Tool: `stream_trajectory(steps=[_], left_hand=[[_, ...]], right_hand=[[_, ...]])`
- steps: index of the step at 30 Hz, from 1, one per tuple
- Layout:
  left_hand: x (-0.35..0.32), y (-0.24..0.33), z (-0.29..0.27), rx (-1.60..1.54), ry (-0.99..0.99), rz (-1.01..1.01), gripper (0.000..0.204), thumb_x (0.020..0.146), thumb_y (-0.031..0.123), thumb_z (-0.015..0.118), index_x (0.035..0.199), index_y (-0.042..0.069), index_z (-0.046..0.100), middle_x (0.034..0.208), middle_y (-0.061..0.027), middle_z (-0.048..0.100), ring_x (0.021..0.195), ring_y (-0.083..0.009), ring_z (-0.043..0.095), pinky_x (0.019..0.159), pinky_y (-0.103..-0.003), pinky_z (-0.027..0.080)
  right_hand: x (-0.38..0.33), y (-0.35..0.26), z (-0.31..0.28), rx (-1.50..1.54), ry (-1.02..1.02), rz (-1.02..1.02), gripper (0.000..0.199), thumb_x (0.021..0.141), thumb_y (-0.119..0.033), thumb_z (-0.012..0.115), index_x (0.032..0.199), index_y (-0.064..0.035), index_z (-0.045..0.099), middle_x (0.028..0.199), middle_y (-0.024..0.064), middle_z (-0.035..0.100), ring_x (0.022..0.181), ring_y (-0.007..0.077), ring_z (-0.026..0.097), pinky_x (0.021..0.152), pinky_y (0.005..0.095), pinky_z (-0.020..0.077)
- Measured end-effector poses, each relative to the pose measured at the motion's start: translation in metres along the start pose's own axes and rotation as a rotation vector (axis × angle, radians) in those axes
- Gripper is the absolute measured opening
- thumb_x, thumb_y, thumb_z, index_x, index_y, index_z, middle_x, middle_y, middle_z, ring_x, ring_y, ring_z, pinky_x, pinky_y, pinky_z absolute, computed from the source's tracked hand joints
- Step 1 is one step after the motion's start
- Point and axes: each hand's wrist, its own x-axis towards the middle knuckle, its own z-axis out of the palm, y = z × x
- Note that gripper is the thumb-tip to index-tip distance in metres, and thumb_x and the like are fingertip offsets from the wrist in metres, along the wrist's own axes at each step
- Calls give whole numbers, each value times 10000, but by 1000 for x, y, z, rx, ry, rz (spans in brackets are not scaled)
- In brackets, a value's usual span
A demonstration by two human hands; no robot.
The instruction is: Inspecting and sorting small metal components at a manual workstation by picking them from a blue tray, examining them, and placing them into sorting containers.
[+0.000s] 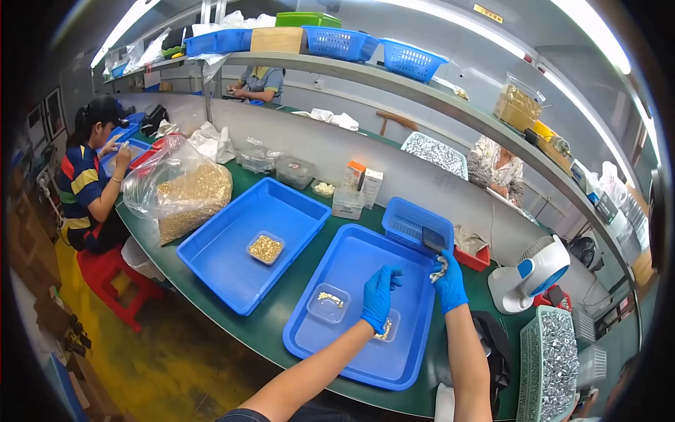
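Now right grip (447, 278) pinches silvery parts (439, 268); left grip (380, 295) half-open.

Both hands wear bright blue disposable gloves, thin and smooth, fitting closely. The left hand (378, 298) has its glove ending in a plain cuff at the wrist; the right hand (448, 283) has the same. Above the cuffs both forearms are bare, with no sleeves, watch or bands visible.
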Motion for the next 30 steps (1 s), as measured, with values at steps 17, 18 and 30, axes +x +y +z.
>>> stream_trajectory(steps=[17,18,30], left_hand=[[0,94,-62,216,-25,182,181,902,117,538,1021,6,616,784,-25,594,669,-84,526,602,-220,438],[-2,92,-79,370,-50,132,169,879,123,564,995,19,632,788,-35,608,663,-111,546,593,-233,444],[-6,69,-145,2019,-378,522,47,685,157,646,727,168,662,783,-54,559,827,-250,529,784,-419,349]], right_hand=[[-266,-2,65,-126,404,-1182,235,920,-188,477,1132,-101,529,734,-40,467,539,44,384,432,192,312],[-274,-12,48,-126,420,-1185,235,920,-188,477,1132,-101,529,734,-40,467,539,44,384,432,192,312],[-217,96,75,-684,2,-722,290,939,-96,446,1214,-58,527,961,35,586,683,37,474,569,161,416]])
